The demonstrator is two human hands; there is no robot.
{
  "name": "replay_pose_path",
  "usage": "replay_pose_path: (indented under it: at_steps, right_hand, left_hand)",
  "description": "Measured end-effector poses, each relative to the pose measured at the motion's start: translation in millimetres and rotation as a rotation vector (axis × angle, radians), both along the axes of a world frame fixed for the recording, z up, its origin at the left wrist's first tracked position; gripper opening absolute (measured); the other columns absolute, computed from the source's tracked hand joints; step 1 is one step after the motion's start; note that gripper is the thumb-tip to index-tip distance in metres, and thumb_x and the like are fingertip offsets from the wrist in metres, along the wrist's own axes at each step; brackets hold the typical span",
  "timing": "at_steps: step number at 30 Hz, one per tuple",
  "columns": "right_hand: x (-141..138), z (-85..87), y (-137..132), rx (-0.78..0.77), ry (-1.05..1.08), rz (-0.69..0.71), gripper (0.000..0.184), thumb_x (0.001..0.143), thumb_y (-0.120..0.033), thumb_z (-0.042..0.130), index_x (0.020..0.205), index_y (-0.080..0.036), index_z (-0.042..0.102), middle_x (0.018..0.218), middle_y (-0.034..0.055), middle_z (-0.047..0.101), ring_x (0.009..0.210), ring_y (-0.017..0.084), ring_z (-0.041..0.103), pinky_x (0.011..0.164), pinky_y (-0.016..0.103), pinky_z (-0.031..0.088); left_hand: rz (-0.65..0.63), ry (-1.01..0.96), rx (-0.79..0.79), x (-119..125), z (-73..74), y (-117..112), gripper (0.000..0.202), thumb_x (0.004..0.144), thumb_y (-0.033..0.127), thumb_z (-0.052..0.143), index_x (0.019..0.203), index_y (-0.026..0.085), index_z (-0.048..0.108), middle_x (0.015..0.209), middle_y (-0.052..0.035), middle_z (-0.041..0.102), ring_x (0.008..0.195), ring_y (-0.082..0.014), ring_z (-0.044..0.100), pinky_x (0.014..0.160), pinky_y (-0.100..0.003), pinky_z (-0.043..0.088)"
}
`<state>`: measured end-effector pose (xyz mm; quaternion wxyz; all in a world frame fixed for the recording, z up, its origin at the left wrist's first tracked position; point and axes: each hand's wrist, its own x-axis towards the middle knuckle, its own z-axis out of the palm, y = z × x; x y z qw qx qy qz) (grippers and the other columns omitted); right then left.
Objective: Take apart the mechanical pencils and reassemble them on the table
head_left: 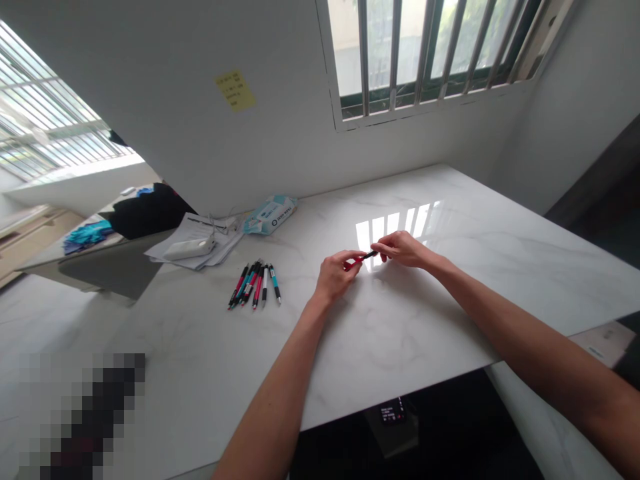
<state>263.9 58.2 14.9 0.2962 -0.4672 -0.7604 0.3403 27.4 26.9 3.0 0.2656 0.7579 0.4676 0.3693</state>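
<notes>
A: From the head camera, what's being worked on?

B: One red-and-black pen [369, 255]. Make it the centre of a clock, twelve pointing away from the wearer. The left hand [336, 275], at eight, pinches the red portion; the right hand [404, 250], towards three, has the dark end between its fingertips.

A: Neither hand is free, then. Which step is it?

B: Two-handed handling of that one pen, I'd judge. I can't tell whether its parts are joined or merely meeting.

A: What would the next move call for?

B: Light finger control, I'd say, with both ends in line so that nothing slips.

A: And the other pens [257, 288]?

B: Towards nine, in a loose, partly overlapping fan: slim rods in red, teal and white, with dark sections that look like grips.

A: The surface?

B: A pale tabletop [400, 320] with grey marbling, glossy enough to mirror the barred window [428, 50] at about one o'clock.

A: Anything softer around?

B: At ten, a crinkled, pillow-shaped blue-and-white wipes packet [273, 213]. Farther out at nine, flat, thin papers [223, 248] lie in an uneven stack.
</notes>
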Motion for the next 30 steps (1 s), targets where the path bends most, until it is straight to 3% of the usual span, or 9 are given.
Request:
replay_pose_path:
  at_steps: [4, 8, 12, 16, 18, 21, 25, 30]
  right_hand:
    - [2.4, -2.7, 1.6, 0.05, 0.138, 0.073, 0.032, 0.088, -0.044, 0.071, 0.11, -0.022, 0.077, 0.089, 0.0045, 0.078, 0.08, 0.019, 0.069, 0.072, 0.03, 0.05]
    - [2.9, -4.7, 4.1, 0.045, 0.131, 0.057, 0.027, 0.089, -0.044, 0.07, 0.099, -0.021, 0.079, 0.089, 0.0056, 0.078, 0.08, 0.02, 0.069, 0.072, 0.03, 0.05]
    - [3.0, -2.5, 3.3, 0.007, -0.008, 0.03, 0.045, 0.096, -0.055, 0.058, 0.08, -0.019, 0.079, 0.077, 0.0053, 0.076, 0.068, 0.017, 0.063, 0.064, 0.03, 0.043]
    - [4.4, -0.5, 2.1, -0.006, 0.084, 0.061, 0.037, 0.092, -0.051, 0.065, 0.11, -0.02, 0.076, 0.085, 0.0048, 0.077, 0.069, 0.017, 0.063, 0.064, 0.029, 0.045]
    - [5.2, -0.2, 2.4, 0.009, 0.126, 0.075, 0.036, 0.087, -0.045, 0.071, 0.114, -0.021, 0.073, 0.092, 0.0054, 0.077, 0.071, 0.016, 0.063, 0.065, 0.029, 0.045]
    - [5.9, 0.8, 3.1, 0.004, 0.118, 0.076, 0.029, 0.088, -0.045, 0.068, 0.098, -0.019, 0.075, 0.086, 0.005, 0.075, 0.069, 0.015, 0.06, 0.063, 0.029, 0.043]
    - [5.2, 3.8, 1.7, -0.028, 0.033, 0.052, 0.042, 0.094, -0.054, 0.06, 0.078, -0.018, 0.076, 0.068, 0.0029, 0.07, 0.057, 0.013, 0.05, 0.057, 0.029, 0.036]
    - [2.4, 3.1, -0.1, -0.061, 0.019, 0.048, 0.049, 0.096, -0.057, 0.057, 0.074, -0.018, 0.078, 0.067, 0.0037, 0.072, 0.057, 0.013, 0.051, 0.058, 0.028, 0.038]
  left_hand:
    - [0.012, -0.034, -0.022, -0.4, -0.2, 0.5, 0.027, 0.09, 0.022, 0.067, 0.112, 0.029, 0.081, 0.111, -0.0008, 0.08, 0.075, -0.0142, 0.074, 0.074, -0.025, 0.061]
    - [0.013, -0.036, -0.006, -1.3, 0.8, 0.5, 0.025, 0.088, 0.02, 0.069, 0.109, 0.027, 0.081, 0.11, -0.0017, 0.08, 0.081, -0.0165, 0.075, 0.08, -0.028, 0.062]
    - [0.019, -0.031, 0.017, -1.4, 1.5, 0.5, 0.024, 0.088, 0.018, 0.069, 0.106, 0.026, 0.082, 0.11, -0.0029, 0.08, 0.086, -0.0183, 0.076, 0.086, -0.031, 0.062]
    - [0.024, -0.041, 0.017, -0.8, 1.4, 0.5, 0.024, 0.088, 0.017, 0.067, 0.105, 0.026, 0.082, 0.11, -0.0031, 0.08, 0.085, -0.0183, 0.076, 0.085, -0.031, 0.061]
    - [0.023, -0.06, 0.009, -0.6, 1.3, 0.6, 0.024, 0.088, 0.017, 0.067, 0.105, 0.026, 0.082, 0.111, -0.003, 0.08, 0.083, -0.018, 0.076, 0.083, -0.031, 0.061]
    - [0.024, -0.063, 0.004, -0.8, 1.1, 0.8, 0.024, 0.087, 0.016, 0.067, 0.104, 0.026, 0.082, 0.111, -0.0023, 0.08, 0.082, -0.0175, 0.076, 0.083, -0.031, 0.061]
    - [0.021, -0.048, 0.012, -1.3, 1.0, 1.0, 0.026, 0.087, 0.015, 0.068, 0.106, 0.026, 0.082, 0.11, -0.0024, 0.081, 0.086, -0.0179, 0.076, 0.086, -0.032, 0.061]
    - [-0.017, -0.08, 0.018, -0.9, 2.4, -0.4, 0.021, 0.089, 0.021, 0.068, 0.104, 0.026, 0.082, 0.107, -0.003, 0.081, 0.091, -0.0199, 0.076, 0.087, -0.033, 0.062]
